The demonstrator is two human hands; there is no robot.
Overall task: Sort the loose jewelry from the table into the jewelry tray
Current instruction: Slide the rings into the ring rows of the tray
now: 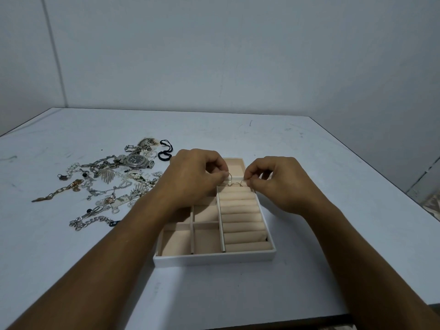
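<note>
A white jewelry tray (pixel 214 257) with a beige lining sits in the middle of the table; it has square compartments on the left and ring rolls (pixel 242 215) on the right. Both my hands are over the far end of the rolls. My left hand (pixel 195 177) pinches a thin gold ring (pixel 229 179). My right hand (pixel 273 179) pinches another thin ring (pixel 243 183). A third ring (pixel 234 185) stands between them at the top roll. A heap of loose jewelry (pixel 107 184) lies left of the tray.
The heap holds a silver wristwatch (pixel 135 161), a chunky silver chain bracelet (pixel 92 221), pearl strands, a gold link bracelet (pixel 59 190) and black cord pieces (pixel 165 150). The table's right edge (pixel 381 177) runs close to a wall and floor.
</note>
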